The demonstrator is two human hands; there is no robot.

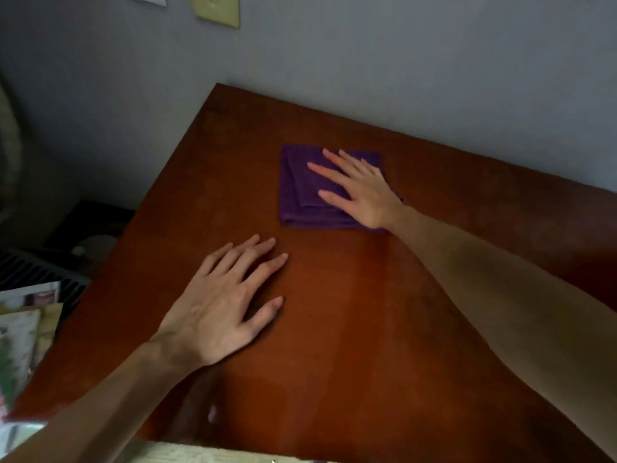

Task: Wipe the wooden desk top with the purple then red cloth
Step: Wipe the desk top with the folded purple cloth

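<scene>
A folded purple cloth [302,187] lies flat on the reddish-brown wooden desk top [350,329], toward the far side near the wall. My right hand [359,190] presses on the cloth with straight, spread fingers covering its right half. Nearer to me and to the left, my left hand [227,302] rests flat on the bare wood with fingers spread and holds nothing. No red cloth is in view.
A grey wall [400,61] runs right behind the desk, with a yellowish plate [217,10] high up. Left of the desk's edge are a dark slatted object [36,269] and a stack of printed papers [23,335].
</scene>
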